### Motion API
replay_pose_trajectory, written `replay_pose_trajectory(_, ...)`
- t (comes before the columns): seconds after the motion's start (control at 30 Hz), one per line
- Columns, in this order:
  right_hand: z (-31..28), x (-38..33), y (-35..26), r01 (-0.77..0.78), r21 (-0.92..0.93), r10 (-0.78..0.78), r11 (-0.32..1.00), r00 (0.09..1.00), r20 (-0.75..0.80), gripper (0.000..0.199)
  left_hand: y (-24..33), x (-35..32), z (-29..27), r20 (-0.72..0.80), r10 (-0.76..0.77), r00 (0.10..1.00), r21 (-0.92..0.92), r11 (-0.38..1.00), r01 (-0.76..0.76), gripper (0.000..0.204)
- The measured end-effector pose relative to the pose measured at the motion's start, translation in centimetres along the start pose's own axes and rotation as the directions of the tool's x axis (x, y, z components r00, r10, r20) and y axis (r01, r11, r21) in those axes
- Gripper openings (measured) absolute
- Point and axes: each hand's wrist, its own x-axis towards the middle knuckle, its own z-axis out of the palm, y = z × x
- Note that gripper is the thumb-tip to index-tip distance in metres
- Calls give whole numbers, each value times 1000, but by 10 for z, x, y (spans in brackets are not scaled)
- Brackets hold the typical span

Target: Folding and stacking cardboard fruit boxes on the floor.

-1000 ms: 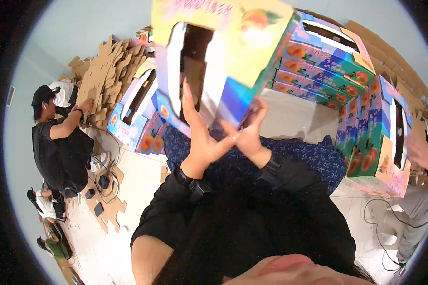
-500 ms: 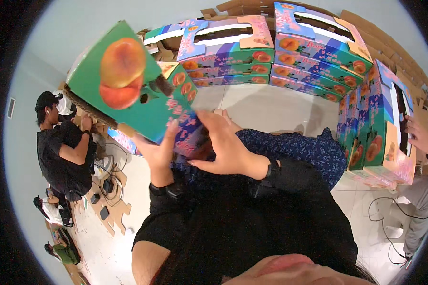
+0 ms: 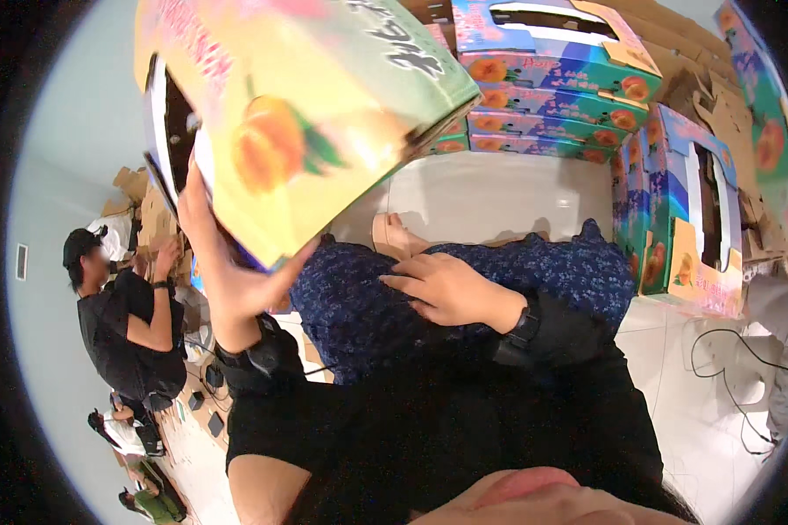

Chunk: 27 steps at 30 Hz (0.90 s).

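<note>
My left hand (image 3: 228,276) grips a printed cardboard fruit carton (image 3: 341,114) by its lower edge, near the slot in its side. The carton is raised and tilted at the upper left, with a yellow end panel showing a peach and a pale green and pink face turned up. Some of my left fingers are hidden behind the carton. Apart from it, my right hand (image 3: 455,289) lies over the dark blue patterned cloth (image 3: 552,271) on my lap, its fingers stretched out and holding nothing.
Stacked fruit cartons (image 3: 552,105) stand ahead, with another stack (image 3: 692,219) at the right. A further carton (image 3: 766,122) is raised at the far right edge. At the left sits a person in black (image 3: 131,324). Flattened cardboard (image 3: 718,105) leans behind, and a cable (image 3: 718,372) lies at right.
The carton has turned over from its green peach face and risen. My right hand has left it and dropped to my lap. At far right, another carton has been lifted.
</note>
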Motion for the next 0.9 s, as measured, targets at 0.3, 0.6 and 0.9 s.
replay_pose_trajectory(0.3, 7, -4, 1, 9, -99, 5, 995, 990, 140, 54, -122, 86, 41, 309, 201, 929, 427, 844, -325, 102)
replay_pose_trajectory(0.6, 9, -8, 12, -46, -103, 66, 994, 977, 201, 56, -184, 142, 154, 579, 133, 804, 271, 899, -344, 115)
replay_pose_trajectory(0.9, 18, -11, 16, -179, -132, 211, 975, 932, 294, 62, -214, 156, 238, 623, -66, 780, 263, 956, -130, 125)
